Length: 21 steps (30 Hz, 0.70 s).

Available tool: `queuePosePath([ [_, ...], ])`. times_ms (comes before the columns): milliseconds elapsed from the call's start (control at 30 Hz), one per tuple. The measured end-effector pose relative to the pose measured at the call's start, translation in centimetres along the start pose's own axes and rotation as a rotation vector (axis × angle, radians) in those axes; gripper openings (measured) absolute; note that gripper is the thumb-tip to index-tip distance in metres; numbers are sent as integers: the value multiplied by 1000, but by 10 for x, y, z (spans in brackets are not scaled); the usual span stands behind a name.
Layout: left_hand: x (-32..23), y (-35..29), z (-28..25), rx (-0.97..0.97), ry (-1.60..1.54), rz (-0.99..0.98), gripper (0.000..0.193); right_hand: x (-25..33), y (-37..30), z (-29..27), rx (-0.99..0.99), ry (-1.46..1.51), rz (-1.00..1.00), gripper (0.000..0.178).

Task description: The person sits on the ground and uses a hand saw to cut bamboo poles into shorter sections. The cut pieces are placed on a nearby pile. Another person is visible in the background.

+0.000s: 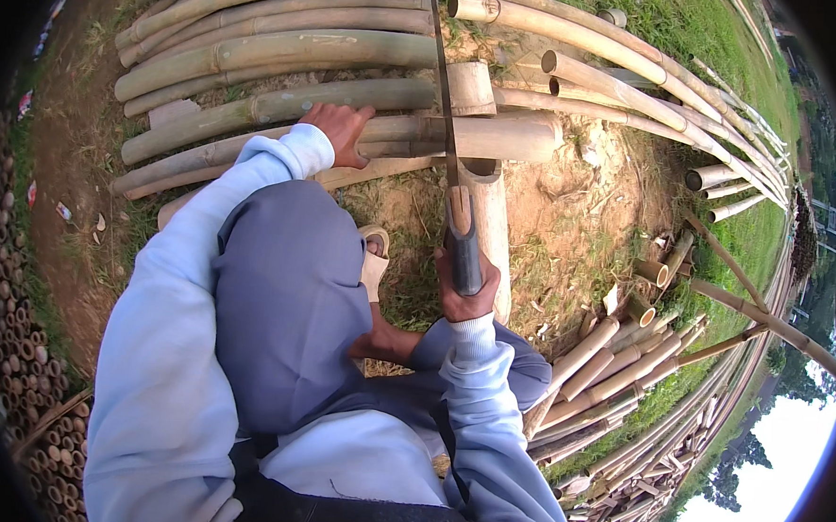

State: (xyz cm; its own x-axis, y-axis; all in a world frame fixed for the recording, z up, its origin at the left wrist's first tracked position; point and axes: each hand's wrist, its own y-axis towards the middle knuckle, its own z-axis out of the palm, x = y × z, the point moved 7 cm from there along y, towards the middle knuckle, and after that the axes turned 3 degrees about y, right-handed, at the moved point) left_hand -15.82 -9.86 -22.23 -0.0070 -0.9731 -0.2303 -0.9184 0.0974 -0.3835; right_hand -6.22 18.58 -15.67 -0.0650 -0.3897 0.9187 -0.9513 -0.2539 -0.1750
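Note:
My right hand (467, 284) is wrapped round the black and wooden handle of a handsaw (443, 83). The saw's long dark blade points away from me and crosses a bamboo pole (509, 138). Whether the teeth have cut into the pole cannot be made out from above. My left hand (338, 134) presses down on the bamboo to the left of the blade, with the fingers over it and the thumb on the near side. Below the blade, a thick bamboo length (489, 213) runs toward me, its hollow end showing beneath the pole.
Several long bamboo poles (325, 53) lie side by side at the far left. More poles (627, 59) spread out at the far right. Cut bamboo pieces (611, 370) are piled at the near right, and stacked tubes (45, 431) line the left edge. My bent knee (289, 283) is close to my left arm.

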Motion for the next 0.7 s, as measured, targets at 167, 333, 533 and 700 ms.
queuePosePath([
  [167, 8, -3, 5, -4, 36, 3, 84, 25, -106, -24, -47, -91, 30, 17],
  [333, 6, -4, 4, -19, 20, 29, 77, 16, -138, -43, -9, -223, 17, 19],
  [533, 1, 1, 3, -3, 14, 35, 83, 7, 8, 0, -8, 47, 45, 16],
  [700, 2, -12, 8, -39, 23, 75, 73, 10, -11, 10, -23, 12, 5, 17],
])
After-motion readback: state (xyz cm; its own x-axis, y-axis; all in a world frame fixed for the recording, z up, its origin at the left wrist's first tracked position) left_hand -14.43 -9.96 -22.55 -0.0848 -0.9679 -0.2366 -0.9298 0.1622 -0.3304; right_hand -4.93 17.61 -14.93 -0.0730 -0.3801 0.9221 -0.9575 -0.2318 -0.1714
